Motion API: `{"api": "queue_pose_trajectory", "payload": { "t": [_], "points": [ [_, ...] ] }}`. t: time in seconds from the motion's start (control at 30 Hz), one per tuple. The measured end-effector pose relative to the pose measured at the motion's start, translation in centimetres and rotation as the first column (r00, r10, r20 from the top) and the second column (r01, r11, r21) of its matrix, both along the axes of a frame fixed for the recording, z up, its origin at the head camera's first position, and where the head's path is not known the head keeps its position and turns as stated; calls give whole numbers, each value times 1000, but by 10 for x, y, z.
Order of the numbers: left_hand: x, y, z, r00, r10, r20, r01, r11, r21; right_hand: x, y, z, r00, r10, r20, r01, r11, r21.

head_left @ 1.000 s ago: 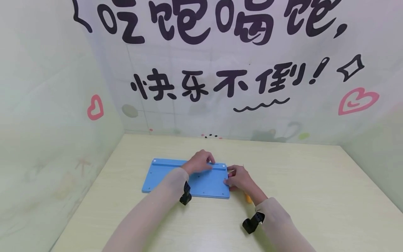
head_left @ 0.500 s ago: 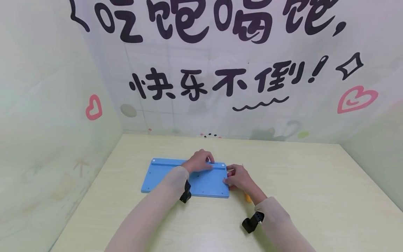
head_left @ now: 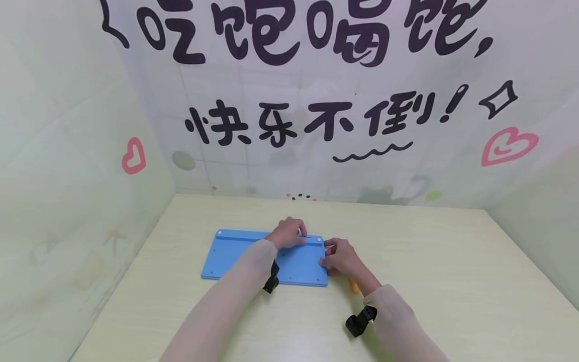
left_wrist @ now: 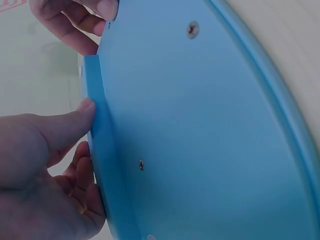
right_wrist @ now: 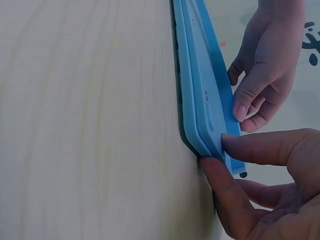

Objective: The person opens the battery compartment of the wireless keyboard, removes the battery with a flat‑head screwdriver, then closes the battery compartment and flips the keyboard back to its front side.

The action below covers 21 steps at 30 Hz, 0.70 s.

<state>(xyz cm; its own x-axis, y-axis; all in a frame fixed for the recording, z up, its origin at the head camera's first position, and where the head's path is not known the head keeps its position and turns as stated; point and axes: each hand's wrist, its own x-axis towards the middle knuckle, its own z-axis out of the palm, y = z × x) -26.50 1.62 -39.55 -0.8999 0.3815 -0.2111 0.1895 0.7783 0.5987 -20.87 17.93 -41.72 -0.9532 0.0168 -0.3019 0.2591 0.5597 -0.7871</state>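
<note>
A blue keyboard (head_left: 298, 269) lies underside up on the table, with small screws (left_wrist: 192, 30) set in its back and a raised ridge (left_wrist: 100, 115) along the far edge. My left hand (head_left: 286, 234) holds that ridge near its right part, thumb on the near side and fingers behind. At the right end, my right hand (head_left: 345, 257) pinches the keyboard's edge. Its thumb lies on the upper face and the index finger is under the rim, as the right wrist view shows. The keys face down and are hidden.
An orange handle-like piece (head_left: 355, 286) shows beside the right wrist, mostly covered by the hand and arm. The pale wooden table (head_left: 429, 261) extends to both sides. A printed cloth wall (head_left: 271, 171) stands behind it.
The camera view shifts slightly. Both hands keep their places on the keyboard; the left forearm has swung slightly to the right.
</note>
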Motion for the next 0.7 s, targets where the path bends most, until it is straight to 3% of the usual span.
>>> {"api": "queue_pose_trajectory", "payload": {
  "t": [0.2,0.7],
  "points": [
    [4,-2,7,999,0,53,2,1000,-23,2,-1,2,1000,10,0,-10,1000,-1],
    [-3,-1,11,988,-128,88,141,975,-171,3,-1,3,1000,16,-3,-16,1000,-2]
  ]
}}
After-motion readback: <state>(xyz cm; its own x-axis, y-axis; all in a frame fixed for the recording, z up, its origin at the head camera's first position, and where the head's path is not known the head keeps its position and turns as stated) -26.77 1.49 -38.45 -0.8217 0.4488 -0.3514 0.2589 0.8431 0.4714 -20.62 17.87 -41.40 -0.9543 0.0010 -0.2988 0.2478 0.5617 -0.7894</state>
